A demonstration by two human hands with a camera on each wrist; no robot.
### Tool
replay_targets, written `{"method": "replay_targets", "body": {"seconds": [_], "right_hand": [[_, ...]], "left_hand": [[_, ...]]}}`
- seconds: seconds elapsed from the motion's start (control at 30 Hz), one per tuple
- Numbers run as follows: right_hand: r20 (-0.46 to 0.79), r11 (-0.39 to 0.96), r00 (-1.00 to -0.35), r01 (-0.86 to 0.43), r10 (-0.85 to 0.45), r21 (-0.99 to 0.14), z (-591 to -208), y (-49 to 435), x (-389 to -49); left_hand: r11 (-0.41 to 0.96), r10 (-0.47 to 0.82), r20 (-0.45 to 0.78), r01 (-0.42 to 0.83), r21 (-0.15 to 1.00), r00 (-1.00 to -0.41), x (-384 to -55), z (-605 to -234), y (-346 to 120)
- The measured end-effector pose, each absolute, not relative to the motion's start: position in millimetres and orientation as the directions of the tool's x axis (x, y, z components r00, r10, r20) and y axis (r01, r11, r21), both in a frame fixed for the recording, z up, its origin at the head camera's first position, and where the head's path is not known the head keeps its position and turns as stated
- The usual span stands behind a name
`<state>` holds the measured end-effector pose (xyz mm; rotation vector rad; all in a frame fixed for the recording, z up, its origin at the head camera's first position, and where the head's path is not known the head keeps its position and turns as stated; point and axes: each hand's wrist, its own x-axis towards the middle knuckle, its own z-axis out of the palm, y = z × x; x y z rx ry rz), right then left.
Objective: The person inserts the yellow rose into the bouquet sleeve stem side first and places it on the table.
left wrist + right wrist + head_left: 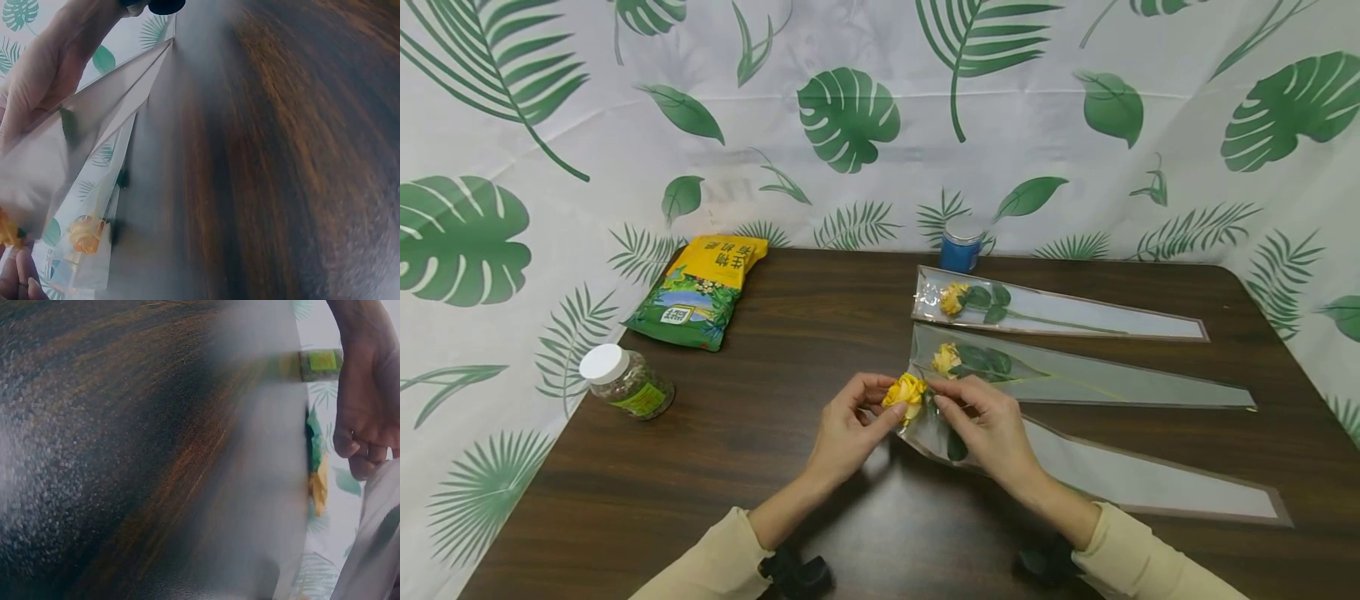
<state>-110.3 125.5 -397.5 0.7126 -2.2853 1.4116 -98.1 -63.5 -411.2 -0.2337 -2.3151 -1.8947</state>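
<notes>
My left hand (pixel 847 432) holds a yellow rose (pixel 906 393) by its bloom, with the thumb across the front petals. Close beside it, my right hand (pixel 992 427) pinches the open end of a clear flower sleeve (pixel 1157 479) with thumb and index finger. The bloom sits at the sleeve's mouth, and a dark green leaf (pixel 957 446) shows through the film below the right hand. In the left wrist view, fingers (pixel 26 275) of the left hand touch the orange-looking bloom (pixel 9 230). The stem is mostly hidden by the right hand.
Two more sleeved yellow roses, the far one (pixel 953 298) and the nearer one (pixel 946 359), lie beyond the hands. A blue jar (pixel 961 250) stands behind them. At left are a yellow-green bag (pixel 703 292) and a white-lidded jar (pixel 638 387) on the brown table (pixel 715 492).
</notes>
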Motion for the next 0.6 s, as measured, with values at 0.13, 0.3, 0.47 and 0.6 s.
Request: {"method": "replay_targets", "body": {"seconds": [0.13,0.3,0.47,0.6], "right_hand": [[0.547,0.367,-0.801,-0.598,-0.243,-0.712,-397.5,124.2,-109.2],[0.577,0.360,-0.768,-0.640,-0.278,-0.679,-398.8,122.4,-110.1],[0.573,0.393,-0.751,-0.660,-0.327,-0.640,-401.5,121.1,-109.8],[0.557,0.429,-0.745,-0.666,-0.366,-0.610,-401.7,119.2,-109.0]], "left_hand": [[0.279,0.077,0.222,0.235,0.931,-0.972,-98.8,-412.5,-65.0],[0.384,0.155,0.266,0.306,0.871,-0.951,-97.1,-410.1,-68.0],[0.472,0.267,0.208,0.316,0.823,-0.941,-93.9,-406.2,-69.0],[0.503,0.337,0.148,0.311,0.806,-0.930,-93.1,-406.5,-67.2]]}}
